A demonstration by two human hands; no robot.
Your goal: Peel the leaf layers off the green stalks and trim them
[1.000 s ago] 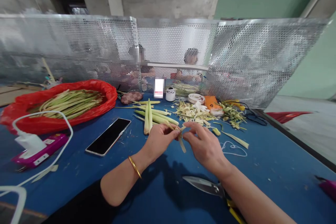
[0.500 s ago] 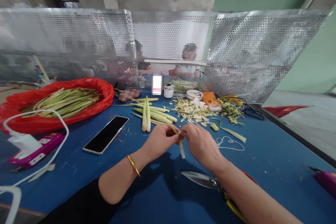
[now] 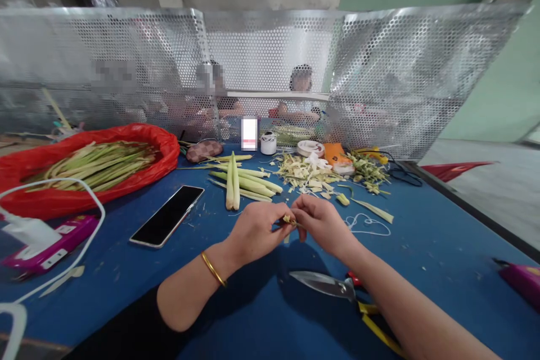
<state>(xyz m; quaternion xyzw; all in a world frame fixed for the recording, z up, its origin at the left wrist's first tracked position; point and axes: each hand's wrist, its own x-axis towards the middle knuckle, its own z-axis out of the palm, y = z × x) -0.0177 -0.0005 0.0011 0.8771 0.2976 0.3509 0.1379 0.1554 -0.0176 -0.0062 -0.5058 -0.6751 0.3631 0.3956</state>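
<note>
Two bare hands meet above a blue worktop (image 3: 422, 247), the left hand (image 3: 257, 230) and right hand (image 3: 320, 222) both pinched closed on a small yellow-green stalk piece (image 3: 289, 220) held between their fingertips, just clear of the surface. Scissors (image 3: 333, 287) lie on the worktop beside the right wrist, a dark phone (image 3: 166, 215) sits to the left, and peeled stalks (image 3: 244, 183) and a heap of trimmings (image 3: 307, 174) lie beyond the hands. At far left, a red bag (image 3: 169, 149) of green stalks rests before a perforated metal screen (image 3: 400, 79).
</note>
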